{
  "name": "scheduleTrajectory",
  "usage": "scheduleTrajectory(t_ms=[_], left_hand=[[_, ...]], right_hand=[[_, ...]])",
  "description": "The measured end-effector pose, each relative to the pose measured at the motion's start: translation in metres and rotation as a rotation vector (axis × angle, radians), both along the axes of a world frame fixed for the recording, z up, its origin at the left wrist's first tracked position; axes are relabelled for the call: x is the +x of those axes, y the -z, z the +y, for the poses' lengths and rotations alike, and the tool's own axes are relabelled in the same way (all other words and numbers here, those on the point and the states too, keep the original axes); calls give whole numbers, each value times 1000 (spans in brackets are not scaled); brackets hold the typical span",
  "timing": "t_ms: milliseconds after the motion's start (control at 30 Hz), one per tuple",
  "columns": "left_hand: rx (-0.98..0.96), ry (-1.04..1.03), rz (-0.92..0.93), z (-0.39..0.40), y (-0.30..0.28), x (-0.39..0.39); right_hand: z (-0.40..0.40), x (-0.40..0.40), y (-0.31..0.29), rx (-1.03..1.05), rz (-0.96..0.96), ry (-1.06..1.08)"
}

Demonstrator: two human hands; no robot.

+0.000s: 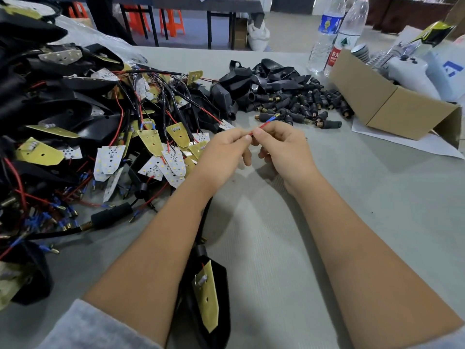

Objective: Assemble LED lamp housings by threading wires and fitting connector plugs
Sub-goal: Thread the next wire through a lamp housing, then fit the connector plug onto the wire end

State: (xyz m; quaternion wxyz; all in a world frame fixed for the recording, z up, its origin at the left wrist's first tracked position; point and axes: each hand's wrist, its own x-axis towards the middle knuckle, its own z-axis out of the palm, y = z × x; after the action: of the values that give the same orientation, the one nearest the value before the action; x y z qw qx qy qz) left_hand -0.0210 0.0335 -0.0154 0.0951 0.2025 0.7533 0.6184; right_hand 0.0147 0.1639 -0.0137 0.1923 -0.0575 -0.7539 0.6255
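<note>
Both hands pinch the red wire (261, 126), left hand (224, 153) just behind right hand (281, 147), its blue-sleeved tip poking out beyond the right fingertips toward the connector plugs (302, 107).

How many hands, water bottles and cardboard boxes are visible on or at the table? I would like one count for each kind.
Hands: 2 (left hand, right hand, both pinching the red wire)
Water bottles: 2 ()
Cardboard boxes: 1
Total: 5
</note>
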Motion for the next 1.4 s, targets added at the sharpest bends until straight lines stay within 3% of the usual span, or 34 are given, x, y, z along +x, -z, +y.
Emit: scheduleTrajectory(t_ms=[167,333,533,667,733,967,1067,1233,1400], left_hand=[[148,-133,-137,3,1,-1],[101,-171,-80,4,3,-2],[72,-196,-42,4,6,-5],[64,-197,-47,5,8,-5],[54,-194,-49,5,7,-5],[58,-164,-24,4,5,-3],[78,-154,-11,3,4,-1],[121,-155,9,3,4,0],[165,-155,16,3,3,1]], right_hand=[[0,-2,1,38,-38,42],[-1,-3,3,98,-50,106],[5,-5,5,498,-84,303],[15,-4,8,800,-322,387],[16,-2,10,887,-416,377],[17,-3,11,975,-395,426],[18,-4,12,819,-321,365],[9,-3,5,-6,-35,201],[10,-4,0,-388,24,175]])
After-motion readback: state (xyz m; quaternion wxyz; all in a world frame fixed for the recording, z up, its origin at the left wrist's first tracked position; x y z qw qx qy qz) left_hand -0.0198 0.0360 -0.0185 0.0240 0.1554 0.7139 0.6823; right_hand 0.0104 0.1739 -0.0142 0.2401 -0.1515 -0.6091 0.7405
